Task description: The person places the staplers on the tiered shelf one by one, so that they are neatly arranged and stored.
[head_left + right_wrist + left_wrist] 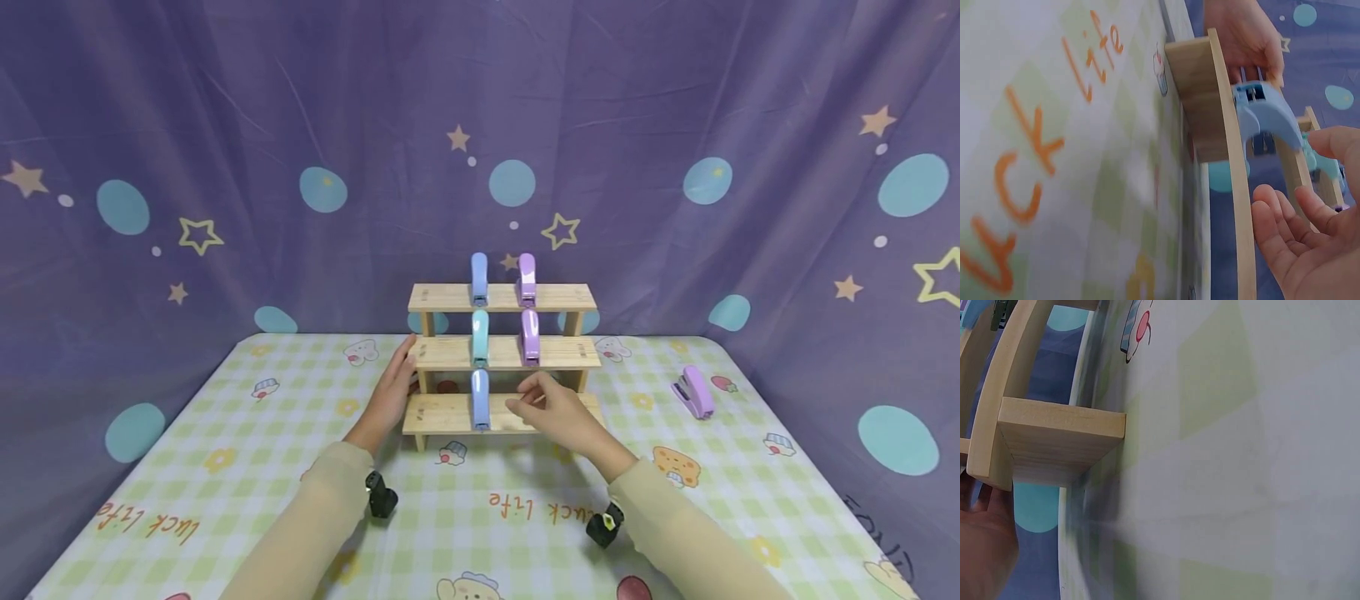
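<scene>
A three-tier wooden rack (pixel 442 417) stands on the table with staplers on its shelves. My left hand (pixel 386 404) rests against the rack's left side, fingers extended; in the left wrist view, the left hand (pixel 988 544) meets a shelf end. Over the right part of the bottom shelf is my right hand (pixel 558 412), holding nothing. Its loosely bent fingers (pixel 1266 225) show in the right wrist view, apart from the blue stapler (pixel 480 400) standing on that shelf. The middle shelf bears a teal stapler (pixel 480 337) and a purple stapler (pixel 530 337).
On the top shelf stand a blue stapler (pixel 479 275) and a purple stapler (pixel 527 277). Another purple stapler (pixel 697 392) lies on the table right of the rack. A checked cloth (pixel 262 433) covers the table; a purple curtain (pixel 420 83) hangs behind.
</scene>
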{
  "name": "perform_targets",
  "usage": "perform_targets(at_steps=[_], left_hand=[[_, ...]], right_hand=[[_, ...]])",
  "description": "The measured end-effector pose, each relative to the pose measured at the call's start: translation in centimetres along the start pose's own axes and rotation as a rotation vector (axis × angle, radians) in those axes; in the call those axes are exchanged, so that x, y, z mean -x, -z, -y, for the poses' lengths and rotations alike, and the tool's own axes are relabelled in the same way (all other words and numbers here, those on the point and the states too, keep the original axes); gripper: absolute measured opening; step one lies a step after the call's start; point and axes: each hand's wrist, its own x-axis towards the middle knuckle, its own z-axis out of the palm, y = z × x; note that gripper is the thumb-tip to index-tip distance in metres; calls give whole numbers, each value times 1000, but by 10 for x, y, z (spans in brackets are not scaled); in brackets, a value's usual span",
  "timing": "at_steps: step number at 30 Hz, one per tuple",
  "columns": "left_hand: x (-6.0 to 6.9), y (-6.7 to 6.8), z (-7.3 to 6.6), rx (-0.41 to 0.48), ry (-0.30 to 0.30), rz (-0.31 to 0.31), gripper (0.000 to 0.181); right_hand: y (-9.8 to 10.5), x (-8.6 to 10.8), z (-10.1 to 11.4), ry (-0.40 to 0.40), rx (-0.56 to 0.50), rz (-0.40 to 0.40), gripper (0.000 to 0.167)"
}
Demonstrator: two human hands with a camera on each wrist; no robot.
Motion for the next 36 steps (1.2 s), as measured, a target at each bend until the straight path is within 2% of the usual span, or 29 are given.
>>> perform_targets(at_steps=[1, 4, 16, 20, 26, 36], left_hand=[[-2, 0, 5, -6, -5, -6, 55], [-3, 0, 8, -23, -30, -10, 55], [-1, -1, 7, -13, -49, -14, 55], [-1, -2, 6, -7, -41, -16, 55], [-2, -3, 7, -6, -19, -29, 54], [-2, -2, 8, -25, -12, -39, 54]], right_hand=[[3, 1, -3, -2, 2, -3, 37], [13, 3, -9, -8, 6, -14, 36], [56, 16, -37, -25, 24, -73, 27], [72, 20, -44, -42, 75, -92, 26], [98, 29, -54, -76, 184, -125, 32], [145, 44, -87, -140, 248, -184, 47]])
